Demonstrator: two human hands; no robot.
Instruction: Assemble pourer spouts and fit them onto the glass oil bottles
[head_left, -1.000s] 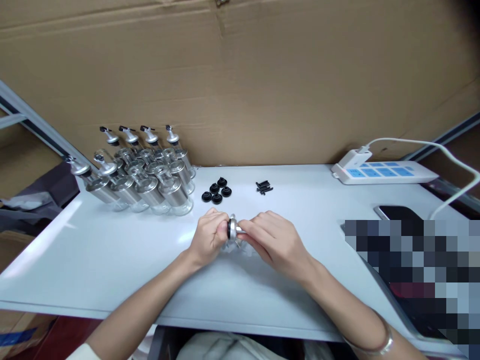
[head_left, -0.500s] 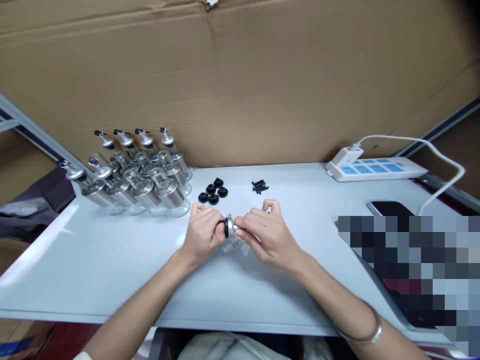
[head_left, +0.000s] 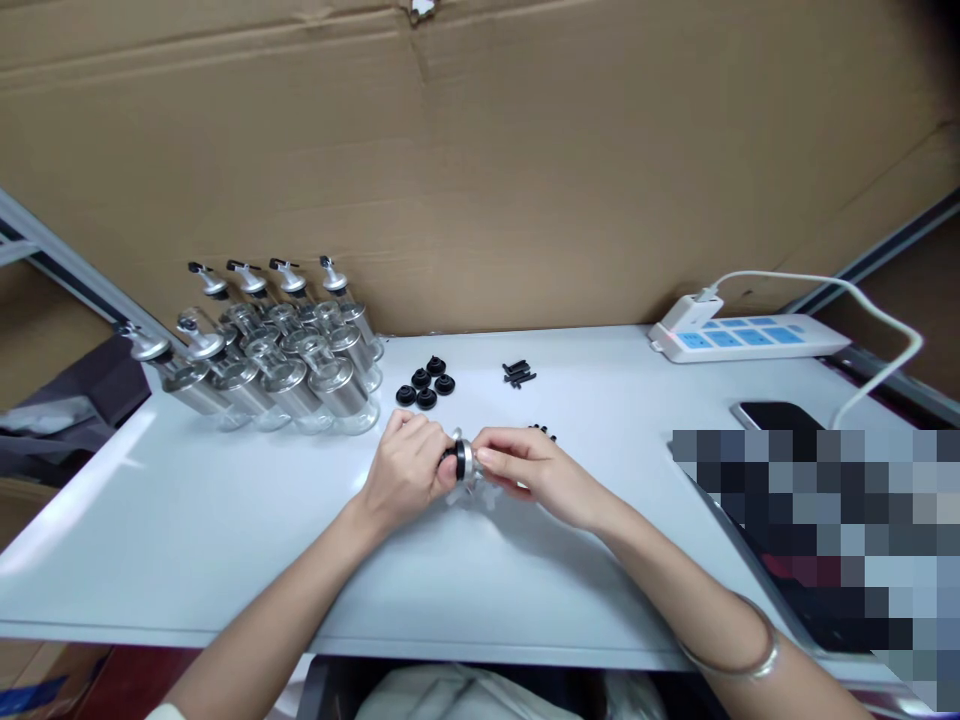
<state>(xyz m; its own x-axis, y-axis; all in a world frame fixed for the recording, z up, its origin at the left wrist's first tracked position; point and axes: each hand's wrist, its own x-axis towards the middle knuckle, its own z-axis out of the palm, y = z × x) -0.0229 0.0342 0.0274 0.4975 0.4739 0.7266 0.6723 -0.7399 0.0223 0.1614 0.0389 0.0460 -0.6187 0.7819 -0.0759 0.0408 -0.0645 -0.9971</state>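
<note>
In the head view, my left hand (head_left: 411, 455) is closed round the black stopper end of a bottle pourer (head_left: 466, 459), whose silver collar points to the right. My right hand (head_left: 531, 468) pinches the pourer's spout side, with thumb and fingertips partly hiding it. Beneath the hands lie several clear plastic pieces (head_left: 472, 492), partly covered. Beyond my left hand sit several black ribbed stoppers (head_left: 426, 398). Farther to the right is a small pile of black stick-like parts (head_left: 518, 375), and small black pieces (head_left: 543, 432) show just behind my right hand.
Several glass bottles with metal sleeves (head_left: 334, 390) stand at the left, some topped with pourers (head_left: 286, 275). A white power strip (head_left: 757, 340) with a plugged-in charger lies at the back right, near a phone (head_left: 780, 416). Cardboard (head_left: 480, 180) rises behind the table.
My right hand has turned and lowered slightly, its fingers shifting on the pourer. Small black pieces behind it now show more. The pourer has moved slightly right, still in my left hand.
</note>
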